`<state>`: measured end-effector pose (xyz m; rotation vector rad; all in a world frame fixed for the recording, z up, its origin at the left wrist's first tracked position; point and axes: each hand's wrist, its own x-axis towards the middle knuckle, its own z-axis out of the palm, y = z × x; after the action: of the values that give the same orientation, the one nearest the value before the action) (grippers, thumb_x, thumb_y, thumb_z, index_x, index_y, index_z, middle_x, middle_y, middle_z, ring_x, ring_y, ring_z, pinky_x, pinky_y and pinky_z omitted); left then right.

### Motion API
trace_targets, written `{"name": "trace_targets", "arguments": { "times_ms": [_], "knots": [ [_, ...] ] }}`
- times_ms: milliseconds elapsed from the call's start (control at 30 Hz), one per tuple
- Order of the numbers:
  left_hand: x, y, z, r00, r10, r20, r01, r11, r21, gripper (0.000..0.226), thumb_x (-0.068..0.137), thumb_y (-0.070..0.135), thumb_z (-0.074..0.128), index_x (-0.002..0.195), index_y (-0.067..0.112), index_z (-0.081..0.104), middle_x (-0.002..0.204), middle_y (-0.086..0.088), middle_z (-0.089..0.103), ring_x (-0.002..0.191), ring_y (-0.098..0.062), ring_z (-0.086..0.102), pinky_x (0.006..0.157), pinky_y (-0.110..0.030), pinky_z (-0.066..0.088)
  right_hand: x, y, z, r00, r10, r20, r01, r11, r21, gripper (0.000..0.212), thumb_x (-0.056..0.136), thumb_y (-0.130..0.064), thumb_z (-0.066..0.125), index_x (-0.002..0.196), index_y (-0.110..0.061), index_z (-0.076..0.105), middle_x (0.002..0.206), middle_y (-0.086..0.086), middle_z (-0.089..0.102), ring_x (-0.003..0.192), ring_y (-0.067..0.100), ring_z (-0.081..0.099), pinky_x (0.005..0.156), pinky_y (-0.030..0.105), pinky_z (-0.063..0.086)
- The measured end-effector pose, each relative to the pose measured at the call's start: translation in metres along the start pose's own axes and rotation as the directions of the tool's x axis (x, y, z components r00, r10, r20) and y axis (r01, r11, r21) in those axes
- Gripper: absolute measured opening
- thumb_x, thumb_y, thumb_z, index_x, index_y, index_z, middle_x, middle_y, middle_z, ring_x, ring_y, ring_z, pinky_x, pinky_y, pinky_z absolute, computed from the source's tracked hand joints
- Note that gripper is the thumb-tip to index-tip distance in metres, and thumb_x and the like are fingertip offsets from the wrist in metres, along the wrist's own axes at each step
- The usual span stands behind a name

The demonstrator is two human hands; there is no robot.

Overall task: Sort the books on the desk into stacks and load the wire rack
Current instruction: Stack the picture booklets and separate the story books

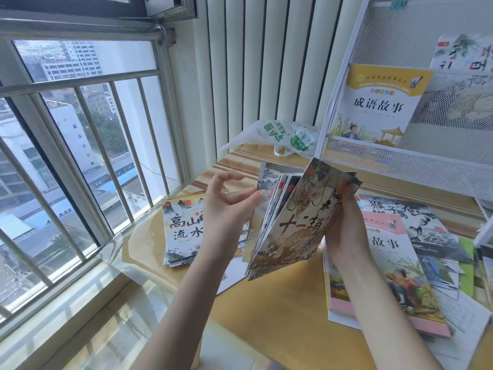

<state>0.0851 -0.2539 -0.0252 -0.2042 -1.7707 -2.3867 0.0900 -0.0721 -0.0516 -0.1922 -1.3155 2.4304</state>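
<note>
My right hand (344, 225) grips the right edge of a fanned bundle of thin picture books (293, 222), held upright above the wooden desk (280, 311); the front cover shows a dragon and a tiger. My left hand (226, 209) touches the bundle's left side, fingertips on the inner books. A small stack with a mountain cover (181, 231) lies on the desk at the left. At the right lies a pink-edged storybook (400, 276) over other books. The white wire rack (416, 156) stands at the back right and holds a yellow-topped book (378, 102).
A plastic bag with green print (282, 137) lies at the back of the desk beside the rack. More loose books (426, 225) and papers spread along the right side. A barred window (80, 156) runs along the left, close to the desk's edge.
</note>
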Motion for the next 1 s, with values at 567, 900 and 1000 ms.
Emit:
{"name": "trace_targets", "arguments": {
  "times_ms": [567, 900, 1000],
  "knots": [
    [0.022, 0.026, -0.017, 0.850, -0.131, 0.510, -0.160, 0.858, 0.487, 0.027, 0.082, 0.001, 0.068, 0.101, 0.020, 0.064, 0.092, -0.012, 0.070, 0.082, -0.018, 0.069, 0.073, -0.032, 0.058, 0.005, 0.017, 0.003, 0.994, -0.107, 0.003, 0.103, 0.951, -0.290, 0.070, 0.070, -0.068, 0.056, 0.111, -0.012, 0.060, 0.103, 0.000, 0.072, 0.097, 0.014, 0.068, 0.076, 0.027, 0.055],
    [-0.004, -0.002, 0.002, 0.992, -0.047, -0.120, 0.047, 0.999, -0.006, 0.034, 0.054, 0.053, 0.054, 0.056, 0.022, 0.068, 0.062, 0.001, 0.062, 0.064, -0.018, 0.054, 0.064, -0.032, 0.041, -0.009, 0.033, 0.013, 0.956, -0.284, 0.077, 0.276, 0.772, -0.572, 0.035, 0.087, -0.052, 0.048, 0.108, -0.024, 0.053, 0.089, 0.014, 0.062, 0.074, 0.013, 0.057, 0.066, 0.028, 0.045],
    [0.003, -0.014, -0.004, 0.977, 0.048, -0.207, -0.033, 0.997, 0.075, 0.023, 0.088, 0.032, 0.059, 0.076, 0.014, 0.068, 0.066, 0.004, 0.065, 0.062, -0.013, 0.057, 0.066, -0.034, 0.045, -0.012, 0.035, 0.015, 0.944, -0.324, 0.064, 0.290, 0.720, -0.630, 0.035, 0.084, -0.053, 0.049, 0.107, -0.027, 0.051, 0.098, -0.005, 0.059, 0.085, -0.001, 0.053, 0.073, 0.020, 0.041]
  ]
}}
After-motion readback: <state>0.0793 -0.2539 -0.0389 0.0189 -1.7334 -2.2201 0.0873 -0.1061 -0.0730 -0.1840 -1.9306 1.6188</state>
